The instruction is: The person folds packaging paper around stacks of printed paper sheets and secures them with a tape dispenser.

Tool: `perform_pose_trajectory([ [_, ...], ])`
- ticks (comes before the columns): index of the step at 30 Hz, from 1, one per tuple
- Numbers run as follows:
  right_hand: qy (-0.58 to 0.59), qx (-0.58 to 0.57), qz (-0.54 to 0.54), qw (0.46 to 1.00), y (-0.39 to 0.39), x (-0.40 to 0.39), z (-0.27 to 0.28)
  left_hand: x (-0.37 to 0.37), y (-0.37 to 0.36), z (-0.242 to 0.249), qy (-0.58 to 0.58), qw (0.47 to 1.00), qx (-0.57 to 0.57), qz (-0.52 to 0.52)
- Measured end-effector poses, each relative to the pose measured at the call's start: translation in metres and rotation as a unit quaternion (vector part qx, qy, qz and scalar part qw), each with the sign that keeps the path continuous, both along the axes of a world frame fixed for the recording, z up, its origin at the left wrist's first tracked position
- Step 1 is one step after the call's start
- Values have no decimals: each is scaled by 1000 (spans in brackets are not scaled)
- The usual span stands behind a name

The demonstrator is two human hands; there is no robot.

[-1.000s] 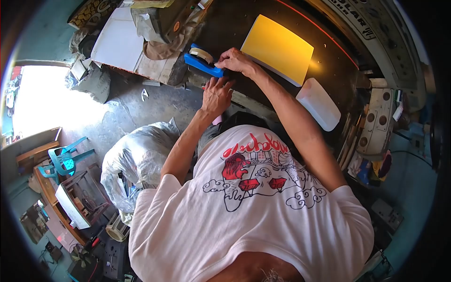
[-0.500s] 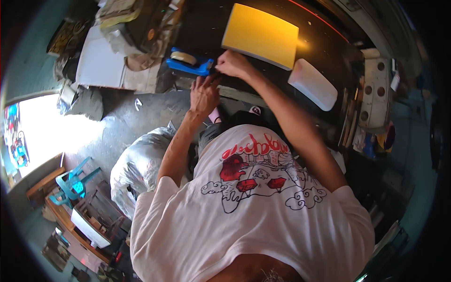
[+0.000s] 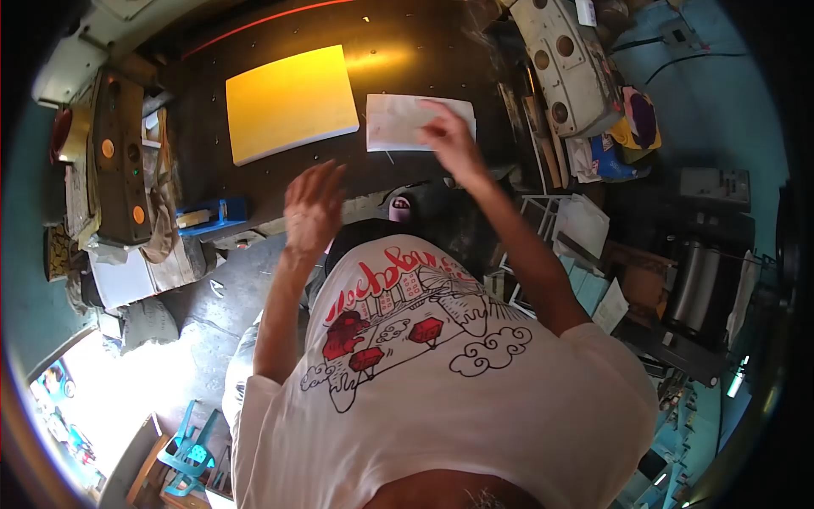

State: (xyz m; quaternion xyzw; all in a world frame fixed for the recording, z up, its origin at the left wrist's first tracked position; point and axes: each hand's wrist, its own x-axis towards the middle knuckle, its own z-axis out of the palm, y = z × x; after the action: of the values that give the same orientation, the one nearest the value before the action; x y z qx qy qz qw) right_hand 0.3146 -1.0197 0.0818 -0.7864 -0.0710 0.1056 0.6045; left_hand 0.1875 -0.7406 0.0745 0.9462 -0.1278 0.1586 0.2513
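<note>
My left hand (image 3: 314, 202) is held over the front edge of the dark table (image 3: 288, 182), fingers stretched out and nothing visible in them. Below and to the right of the yellow-lit paper stack (image 3: 292, 102), it stays apart from that stack. My right hand (image 3: 454, 144) overlaps the right part of a smaller white paper stack (image 3: 394, 119). Its index finger points left over the sheets, apart from the more bent fingers below, and no held thing shows. At the table's front left stands a blue tape dispenser (image 3: 229, 212) with a pale roll.
A grey machine part with round holes (image 3: 564, 76) borders the table on the right, and a similar one (image 3: 127, 161) on the left. A red line (image 3: 271, 17) crosses the back. Behind my left arm are a bright doorway (image 3: 144, 365) and a blue plastic chair (image 3: 188, 450).
Both hands have left the tape dispenser. My right hand is now over the smaller paper stack, and my left hand has opened out near the table edge. The view has turned to the right.
</note>
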Motion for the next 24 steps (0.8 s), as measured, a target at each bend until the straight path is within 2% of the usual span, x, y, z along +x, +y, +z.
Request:
perform_pose_trajectory([
  [3,17,81,-95,992,-89,26,-14,58,-67,-10,10,994,53,-96],
  [5,27,23,-105,994,-113,34,-9,91,-106,-24,26,988,78,-133],
  [7,4,45,-87,995,-122,39,-22,115,-137,-32,31,989,49,-134],
  [9,-6,39,-64,997,-120,42,-33,127,-157,-42,35,987,79,-138],
  [10,-4,70,-63,996,-117,42,-37,130,-162,-48,37,985,93,-140],
  [13,-13,21,-65,998,-110,50,-58,127,-171,-52,46,985,99,-135],
  [17,12,-56,-40,998,-99,58,-57,124,-170,-52,49,983,102,-145],
  [24,-35,-108,-53,992,-89,72,-87,123,-170,-54,50,987,65,-136],
])
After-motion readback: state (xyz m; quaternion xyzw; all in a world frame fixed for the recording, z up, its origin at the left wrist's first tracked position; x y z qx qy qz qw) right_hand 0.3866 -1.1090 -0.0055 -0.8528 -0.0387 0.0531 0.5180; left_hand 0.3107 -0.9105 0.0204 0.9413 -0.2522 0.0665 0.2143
